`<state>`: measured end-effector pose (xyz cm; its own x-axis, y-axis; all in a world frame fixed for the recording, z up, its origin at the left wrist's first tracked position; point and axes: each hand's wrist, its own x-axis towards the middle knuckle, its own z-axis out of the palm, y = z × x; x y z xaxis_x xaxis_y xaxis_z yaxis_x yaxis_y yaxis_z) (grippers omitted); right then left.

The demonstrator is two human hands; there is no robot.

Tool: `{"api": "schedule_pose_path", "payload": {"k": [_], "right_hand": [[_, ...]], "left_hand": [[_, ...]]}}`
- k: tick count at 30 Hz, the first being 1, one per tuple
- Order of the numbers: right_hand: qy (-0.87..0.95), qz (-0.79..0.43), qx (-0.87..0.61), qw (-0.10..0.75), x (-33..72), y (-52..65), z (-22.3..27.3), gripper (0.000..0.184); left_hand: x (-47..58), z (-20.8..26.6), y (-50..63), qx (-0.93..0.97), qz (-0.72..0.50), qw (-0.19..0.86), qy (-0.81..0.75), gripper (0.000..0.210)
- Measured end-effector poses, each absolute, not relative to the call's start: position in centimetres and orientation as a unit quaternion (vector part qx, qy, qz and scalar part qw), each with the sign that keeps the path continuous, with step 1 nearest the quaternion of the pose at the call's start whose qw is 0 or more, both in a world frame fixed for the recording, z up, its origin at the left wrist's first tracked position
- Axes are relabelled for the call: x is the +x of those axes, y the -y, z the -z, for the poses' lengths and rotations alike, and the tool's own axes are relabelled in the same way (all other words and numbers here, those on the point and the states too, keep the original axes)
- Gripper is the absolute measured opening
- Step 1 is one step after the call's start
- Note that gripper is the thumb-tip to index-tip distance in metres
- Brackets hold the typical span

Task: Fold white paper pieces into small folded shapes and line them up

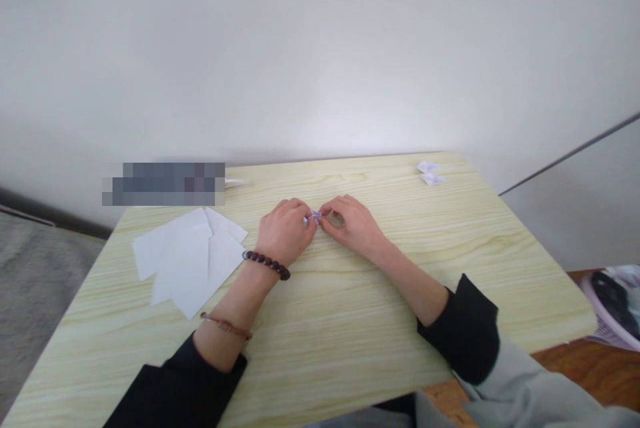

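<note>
Between my two hands, near the middle of the table, is a small piece of folded white paper (pixel 315 215). The fingers of my left hand (pixel 286 228) are closed on its left side and hide much of it. From the right, my right hand (pixel 353 225) pinches it between thumb and forefinger. The exact shape of the fold is too small to make out. Several white paper sheets (pixel 183 251) lie overlapping on the table, to the left of my left hand.
Two small folded white paper pieces (pixel 431 179) rest at the table's back right. A blurred-out dark object (pixel 167 185) stands at the back left. The wooden table (pixel 320 348) meets a white wall (pixel 320 55). A pink basket (pixel 607 315) sits beyond the right edge.
</note>
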<state>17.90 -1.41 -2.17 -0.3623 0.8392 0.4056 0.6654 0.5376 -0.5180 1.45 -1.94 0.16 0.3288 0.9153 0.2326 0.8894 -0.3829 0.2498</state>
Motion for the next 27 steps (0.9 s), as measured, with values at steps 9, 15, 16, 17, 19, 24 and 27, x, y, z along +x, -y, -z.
{"api": "schedule_pose_path", "payload": {"k": [9, 15, 16, 17, 19, 24, 27], "right_hand": [[0.823, -0.191, -0.416, 0.336, 18.6, 0.9, 2.3, 0.014], [0.825, -0.201, -0.41, 0.334, 18.7, 0.9, 1.9, 0.011], [0.823, -0.201, -0.408, 0.34, 18.8, 0.9, 1.9, 0.011], [0.822, -0.198, -0.405, 0.349, 18.7, 0.9, 1.9, 0.011], [0.815, -0.184, -0.399, 0.377, 18.7, 0.9, 2.0, 0.012], [0.776, -0.186, -0.413, 0.439, 18.6, 1.1, 2.1, 0.012], [0.756, -0.225, -0.411, 0.457, 18.5, 1.3, 1.9, 0.014]], "left_hand": [[0.5, 0.8, 1.4, 0.826, -0.239, 0.111, -0.498, 0.017], [-0.7, 1.5, 1.4, 0.809, -0.28, 0.175, -0.487, 0.033], [-0.8, 1.6, 1.3, 0.795, -0.288, 0.189, -0.499, 0.036], [-0.9, 1.7, 1.3, 0.782, -0.299, 0.203, -0.509, 0.038], [-1.0, 1.9, 1.2, 0.757, -0.328, 0.233, -0.515, 0.038], [-0.7, 1.9, 1.4, 0.723, -0.393, 0.311, -0.475, 0.038], [-0.6, 1.8, 1.5, 0.714, -0.407, 0.327, -0.467, 0.04]]}}
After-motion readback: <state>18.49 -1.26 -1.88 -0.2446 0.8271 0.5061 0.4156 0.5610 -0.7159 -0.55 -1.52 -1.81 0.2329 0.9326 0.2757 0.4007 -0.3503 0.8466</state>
